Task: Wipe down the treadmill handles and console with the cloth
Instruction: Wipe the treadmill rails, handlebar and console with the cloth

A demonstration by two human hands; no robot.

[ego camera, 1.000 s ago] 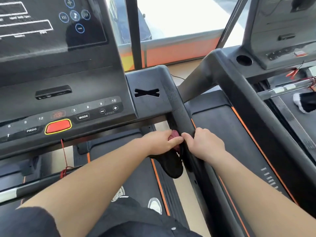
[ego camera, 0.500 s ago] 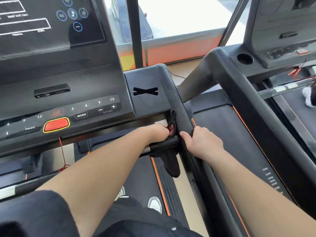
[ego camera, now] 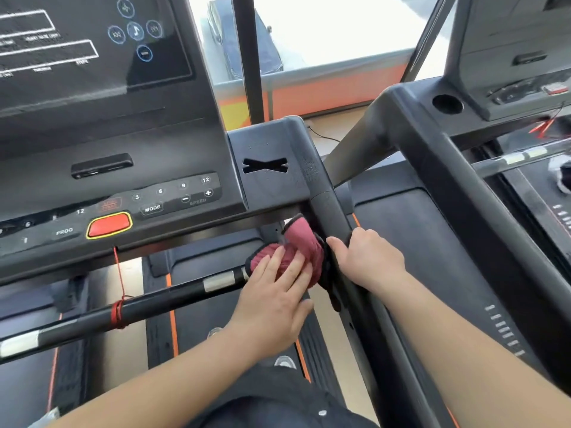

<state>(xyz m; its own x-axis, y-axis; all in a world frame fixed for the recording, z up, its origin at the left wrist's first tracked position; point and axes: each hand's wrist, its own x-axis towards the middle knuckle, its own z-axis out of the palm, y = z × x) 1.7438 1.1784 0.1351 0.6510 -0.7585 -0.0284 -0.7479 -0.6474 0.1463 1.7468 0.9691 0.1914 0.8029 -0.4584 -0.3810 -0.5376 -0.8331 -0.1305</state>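
Note:
A pink cloth with a black backing [ego camera: 301, 242] is draped over the right end of the front crossbar [ego camera: 173, 293], where it meets the right side handle [ego camera: 332, 211]. My left hand [ego camera: 278, 288] lies flat on the cloth with fingers spread, pressing it onto the bar. My right hand [ego camera: 369, 257] grips the right side handle and pinches the cloth's black edge against it. The dark console [ego camera: 108, 143] with its buttons and red stop button [ego camera: 108, 225] stands above and to the left.
A red safety cord [ego camera: 119, 291] hangs from the console and is tied round the crossbar. A second treadmill [ego camera: 463, 196] stands close on the right. Below lie the belt and orange-trimmed side rails [ego camera: 171, 319], with my shoes partly visible.
My left hand has opened out and come on top of the cloth, spreading its pink side over the crossbar end. The right hand stayed on the side handle. The view shifted slightly.

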